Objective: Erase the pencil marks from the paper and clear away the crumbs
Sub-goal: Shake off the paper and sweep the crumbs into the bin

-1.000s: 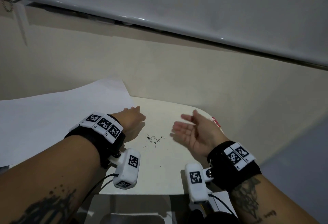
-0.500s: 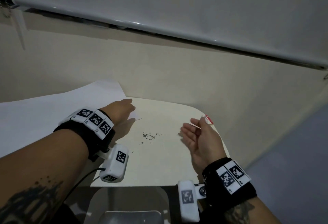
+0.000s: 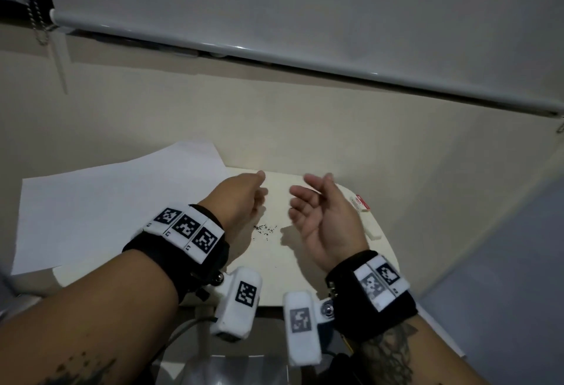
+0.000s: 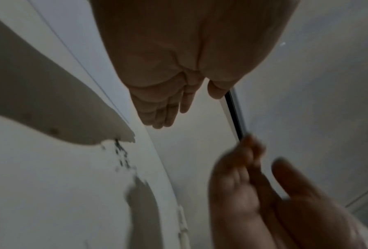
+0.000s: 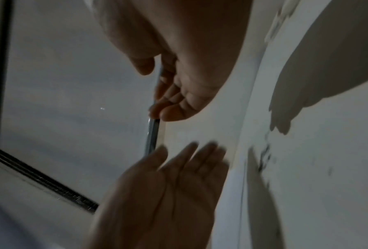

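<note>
1. Left hand (image 3: pixel 241 198) raised above the table (image 3: pixel 305 274), palm inward, fingers straight, holding nothing.
2. Right hand (image 3: pixel 323 220) faces it, fingers loosely spread, empty.
3. Crumbs (image 3: pixel 265 229) lie on the table between the hands.
4. Paper (image 3: pixel 106 201) lies left; eraser (image 3: pixel 360 203) at the right edge.

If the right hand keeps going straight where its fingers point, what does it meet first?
Probably nothing on the table: the right hand points past the far edge toward the wall, above the crumbs. Depth is unclear.
</note>
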A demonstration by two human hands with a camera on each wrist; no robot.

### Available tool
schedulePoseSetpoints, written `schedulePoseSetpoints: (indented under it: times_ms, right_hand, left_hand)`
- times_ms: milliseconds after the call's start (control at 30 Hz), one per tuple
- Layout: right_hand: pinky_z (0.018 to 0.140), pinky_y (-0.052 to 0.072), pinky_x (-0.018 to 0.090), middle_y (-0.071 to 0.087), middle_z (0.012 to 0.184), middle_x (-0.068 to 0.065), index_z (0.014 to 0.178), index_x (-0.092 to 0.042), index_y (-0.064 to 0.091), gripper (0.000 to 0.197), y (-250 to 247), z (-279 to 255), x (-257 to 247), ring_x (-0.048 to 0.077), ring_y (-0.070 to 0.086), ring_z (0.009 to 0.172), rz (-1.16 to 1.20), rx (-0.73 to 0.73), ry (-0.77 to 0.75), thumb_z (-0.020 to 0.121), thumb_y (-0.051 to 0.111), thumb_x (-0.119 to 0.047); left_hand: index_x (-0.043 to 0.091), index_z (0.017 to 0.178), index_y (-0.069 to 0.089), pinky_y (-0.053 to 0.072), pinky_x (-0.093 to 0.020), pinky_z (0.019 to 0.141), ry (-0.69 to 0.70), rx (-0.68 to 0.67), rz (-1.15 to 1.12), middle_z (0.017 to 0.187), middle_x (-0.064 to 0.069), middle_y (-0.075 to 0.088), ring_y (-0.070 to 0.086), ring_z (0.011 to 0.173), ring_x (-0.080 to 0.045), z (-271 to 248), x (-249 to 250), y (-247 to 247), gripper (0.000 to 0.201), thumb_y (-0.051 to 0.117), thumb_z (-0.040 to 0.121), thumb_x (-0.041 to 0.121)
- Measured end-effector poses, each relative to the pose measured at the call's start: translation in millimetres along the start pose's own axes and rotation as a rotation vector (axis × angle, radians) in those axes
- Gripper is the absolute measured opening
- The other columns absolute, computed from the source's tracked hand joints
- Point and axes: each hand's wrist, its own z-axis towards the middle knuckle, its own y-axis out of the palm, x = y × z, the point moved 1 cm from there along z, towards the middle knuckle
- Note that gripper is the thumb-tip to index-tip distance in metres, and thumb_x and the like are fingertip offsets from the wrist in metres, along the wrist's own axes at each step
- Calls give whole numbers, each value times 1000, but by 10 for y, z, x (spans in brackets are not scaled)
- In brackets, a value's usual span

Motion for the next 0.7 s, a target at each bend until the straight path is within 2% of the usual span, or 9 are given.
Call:
schedulePoseSetpoints:
  times_ms: [67, 133, 200, 300, 367, 433, 500, 600, 700]
  right_hand:
    - [54, 49, 27, 64, 69, 12, 93, -7, 62, 34, 188, -75, 127, 18, 58, 56, 4, -108, 51, 100, 45, -36]
    - [55, 49, 24, 61, 70, 10, 92, -5, 63, 33, 246, -94, 266, 15, 56, 57, -63, -130, 55, 102, 46, -32]
    - [54, 50, 19, 60, 76, 10, 95, -3, 62, 24, 200, -69, 320, 11, 56, 58, -193, -78, 1, 102, 48, -21]
    - [62, 53, 18, 64, 90, 5, 106, -6, 63, 15, 140, -133, 327, 5, 62, 65, -435, -64, -193, 100, 51, -13]
    - [93, 49, 22, 63, 120, -2, 123, -17, 62, 29, 220, -303, 357, 1, 62, 105, -732, -199, -511, 97, 51, -24]
    - [117, 20, 20, 39, 153, -5, 144, -31, 38, 46, 298, -429, 478, -3, 29, 141, -1036, -494, -673, 98, 41, -34]
    - [118, 3, 17, 17, 162, -11, 148, -40, 18, 47, 286, -387, 520, -7, 6, 146, -1171, -577, -574, 102, 31, -38]
    - [123, -1, 34, 8, 165, -8, 156, -32, 13, 51, 114, -123, 421, 6, -2, 151, -1362, -469, -253, 107, 25, -41]
    - [122, 4, 28, 12, 164, 2, 156, -15, 18, 54, -53, 151, 130, 15, 8, 152, -1422, -255, -70, 107, 27, -36]
  left_hand:
    - [10, 95, 64, 40, -24, 58, -142, -120, -176, 71, -6, 57, 49, 58, -14, -154, -35, 126, 40, 46, 101, 45]
    - [15, 70, 59, 28, -17, 58, -224, -211, -288, 55, 3, 40, 30, 49, -7, -285, -29, 168, 50, 42, 100, 52]
    - [11, 80, 59, 25, -18, 69, -271, -237, -391, 64, 3, 35, 24, 58, -7, -330, -1, 131, 54, 39, 99, 57]
    - [2, 114, 62, 36, -31, 104, -250, -280, -448, 84, -9, 56, 51, 81, -19, -370, -17, 83, 64, 35, 99, 58]
    - [8, 113, 62, 33, -37, 113, -249, -317, -472, 102, -13, 64, 58, 105, -25, -413, -16, 68, 59, 35, 98, 59]
    - [10, 122, 58, 34, -46, 109, -257, -329, -446, 120, -19, 62, 56, 116, -33, -446, -17, 56, 65, 34, 94, 65]
    - [10, 141, 46, 35, -51, 106, -236, -282, -464, 139, -22, 52, 49, 128, -37, -475, -15, 23, 79, 32, 92, 70]
    - [10, 149, 37, 27, -45, 117, -153, -253, -565, 147, -17, 46, 43, 137, -30, -532, 22, -3, 79, 29, 95, 67]
    - [18, 149, 35, 30, -39, 115, 50, 7, -55, 150, -9, 43, 47, 129, -21, -513, 99, -129, 58, 41, 101, 50]
